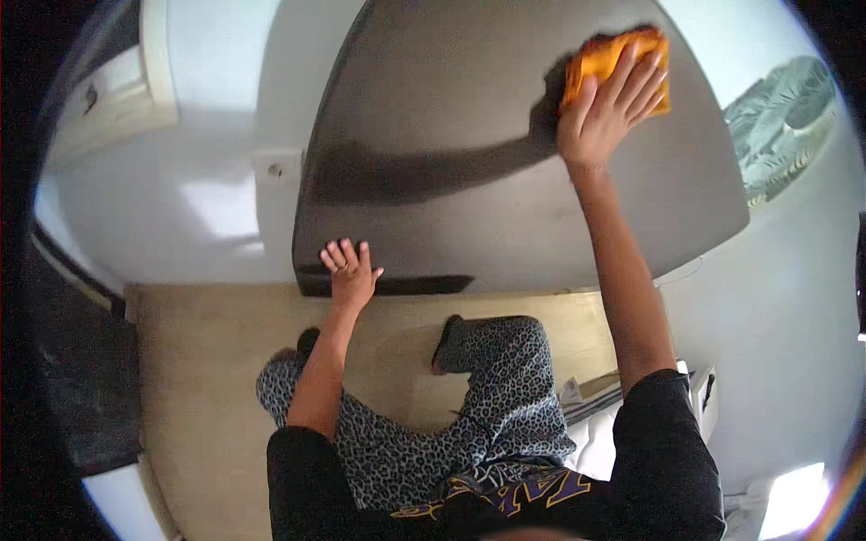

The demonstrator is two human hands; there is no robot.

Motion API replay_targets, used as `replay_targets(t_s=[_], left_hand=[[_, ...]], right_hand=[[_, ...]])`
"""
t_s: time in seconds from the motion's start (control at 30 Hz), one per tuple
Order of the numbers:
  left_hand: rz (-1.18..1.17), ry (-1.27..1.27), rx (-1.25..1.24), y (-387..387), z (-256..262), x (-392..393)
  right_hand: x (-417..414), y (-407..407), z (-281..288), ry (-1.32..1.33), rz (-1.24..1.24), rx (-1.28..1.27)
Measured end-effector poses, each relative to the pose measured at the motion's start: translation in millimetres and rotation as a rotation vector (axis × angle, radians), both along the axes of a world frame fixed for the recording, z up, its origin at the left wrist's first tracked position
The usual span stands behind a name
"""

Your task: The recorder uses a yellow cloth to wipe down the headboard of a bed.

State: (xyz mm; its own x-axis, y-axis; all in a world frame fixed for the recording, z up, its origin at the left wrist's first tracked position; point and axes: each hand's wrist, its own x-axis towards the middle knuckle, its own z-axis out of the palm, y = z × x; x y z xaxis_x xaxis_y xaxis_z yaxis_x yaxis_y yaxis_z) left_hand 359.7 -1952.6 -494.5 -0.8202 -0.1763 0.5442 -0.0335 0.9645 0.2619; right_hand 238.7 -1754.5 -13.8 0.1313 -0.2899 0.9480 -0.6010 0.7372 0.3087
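A large flat grey panel (473, 237) with dark edges stands before me and fills the upper middle of the view. My right hand (605, 105) reaches far up it, palm down on a folded orange cloth (619, 57) near the panel's upper right. The fingers lie spread over the cloth and press it to the surface. Low on the left, my left hand (352, 270) rests on the panel near its bottom edge. Its fingers are apart and it holds nothing. The shadow of my right arm falls across the panel.
A wall socket (275, 169) is just left of the panel. On the right hangs a leaf-patterned picture (778, 128). Light flooring (203, 379) lies below, with my patterned trouser legs over it. A dark piece of furniture (88, 385) stands at the left.
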Motion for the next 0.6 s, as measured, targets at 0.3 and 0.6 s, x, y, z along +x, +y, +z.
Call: replay_targets(t_s=[0.3, 0.6], left_hand=[[0.012, 0.012, 0.028, 1, -7, 1], [-0.074, 0.155, -0.010, -1, -30, -7]], right_hand=[[41, -61, -144, -0.086, -0.211, 0.762], [18, -19, -89, -0.142, -0.099, 0.338]])
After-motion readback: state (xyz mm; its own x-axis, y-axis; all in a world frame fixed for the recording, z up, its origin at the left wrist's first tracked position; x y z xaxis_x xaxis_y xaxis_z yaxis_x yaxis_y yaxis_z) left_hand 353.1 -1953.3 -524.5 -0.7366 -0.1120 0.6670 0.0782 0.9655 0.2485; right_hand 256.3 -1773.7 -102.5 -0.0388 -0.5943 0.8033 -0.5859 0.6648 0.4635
